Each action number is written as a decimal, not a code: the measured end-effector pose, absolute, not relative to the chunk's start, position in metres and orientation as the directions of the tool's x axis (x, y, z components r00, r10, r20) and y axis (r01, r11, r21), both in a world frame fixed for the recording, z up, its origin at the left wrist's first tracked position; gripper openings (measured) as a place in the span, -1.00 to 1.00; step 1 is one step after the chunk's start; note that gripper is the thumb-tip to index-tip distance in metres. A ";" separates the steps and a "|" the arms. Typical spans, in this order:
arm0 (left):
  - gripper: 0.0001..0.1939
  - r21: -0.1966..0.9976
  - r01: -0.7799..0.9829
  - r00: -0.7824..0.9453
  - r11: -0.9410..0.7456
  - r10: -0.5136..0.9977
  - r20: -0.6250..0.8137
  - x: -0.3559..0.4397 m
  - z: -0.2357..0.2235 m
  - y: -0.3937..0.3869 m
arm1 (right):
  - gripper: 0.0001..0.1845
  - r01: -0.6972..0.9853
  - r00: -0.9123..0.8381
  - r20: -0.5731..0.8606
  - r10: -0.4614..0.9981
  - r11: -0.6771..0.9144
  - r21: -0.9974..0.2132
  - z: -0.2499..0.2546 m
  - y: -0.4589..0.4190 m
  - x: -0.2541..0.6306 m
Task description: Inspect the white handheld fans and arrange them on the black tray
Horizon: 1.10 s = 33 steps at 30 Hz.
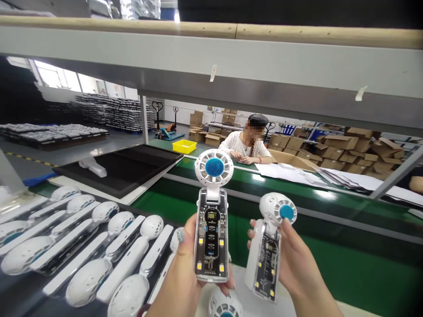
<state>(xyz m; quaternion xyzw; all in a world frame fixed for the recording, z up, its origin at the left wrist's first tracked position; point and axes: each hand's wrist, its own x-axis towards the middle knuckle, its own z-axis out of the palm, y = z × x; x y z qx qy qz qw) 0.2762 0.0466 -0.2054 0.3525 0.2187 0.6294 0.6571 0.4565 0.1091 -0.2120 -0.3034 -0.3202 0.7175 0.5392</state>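
My left hand (185,259) is wrapped round a handheld fan (212,229), held upright with its clear front towards me. Its round white head has a blue centre, and a circuit board with a small display and yellow squares shows through the handle. In my right hand (294,255) is a second handheld fan (269,259) of the same kind, tilted and turned partly sideways. Just below, between my hands, the white head of another fan (225,304) shows at the bottom edge; its handle is out of view.
Several fans (89,281) lie in rows on a dark tray at the left. Beyond is a black tray (132,169) with one white fan (93,166). A green conveyor belt (324,229) crosses ahead. A person (246,143) sits across it, near a yellow bin (184,146). A shelf (198,53) hangs overhead.
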 end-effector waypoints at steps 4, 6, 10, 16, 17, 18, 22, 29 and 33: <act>-0.23 0.741 -0.671 0.117 -0.034 0.982 0.151 0.278 -0.207 0.048 | -0.68 -0.616 -0.098 0.111 0.989 0.027 -0.787 -0.213 0.105 0.450; -0.23 0.742 -0.670 0.138 -0.035 0.976 0.170 0.278 -0.210 0.050 | -0.67 -0.586 -0.045 0.152 0.987 0.097 -0.804 -0.215 0.103 0.445; -0.23 0.736 -0.676 0.178 -0.029 0.963 0.201 0.277 -0.215 0.054 | -0.55 -0.544 -0.100 0.085 0.991 0.017 -0.839 -0.222 0.104 0.440; -0.17 0.753 -0.657 0.161 -0.014 0.974 0.159 0.279 -0.213 0.052 | -0.47 -0.488 -0.163 -0.019 0.987 -0.097 -0.867 -0.210 0.093 0.436; -0.18 0.763 -0.647 0.148 -0.016 0.978 0.146 0.279 -0.211 0.050 | -0.47 -0.485 -0.182 -0.034 0.983 -0.120 -0.866 -0.206 0.088 0.434; -0.21 0.767 -0.641 0.133 -0.015 0.983 0.131 0.280 -0.209 0.049 | -0.44 -0.470 -0.202 -0.058 0.978 -0.149 -0.870 -0.202 0.084 0.433; -0.37 0.758 -0.652 0.065 -0.010 0.995 0.069 0.283 -0.203 0.043 | -0.36 -0.393 -0.241 -0.157 0.958 -0.244 -0.887 -0.194 0.067 0.425; -0.56 0.741 -0.670 0.071 0.048 0.997 0.000 0.287 -0.200 0.043 | -0.40 -0.395 -0.305 -0.154 0.940 -0.272 -0.877 -0.200 0.063 0.421; -0.63 0.823 -0.568 -0.001 0.011 1.000 -0.014 0.285 -0.202 0.042 | -0.40 -0.467 -0.376 -0.101 0.921 -0.282 -0.838 -0.198 0.064 0.419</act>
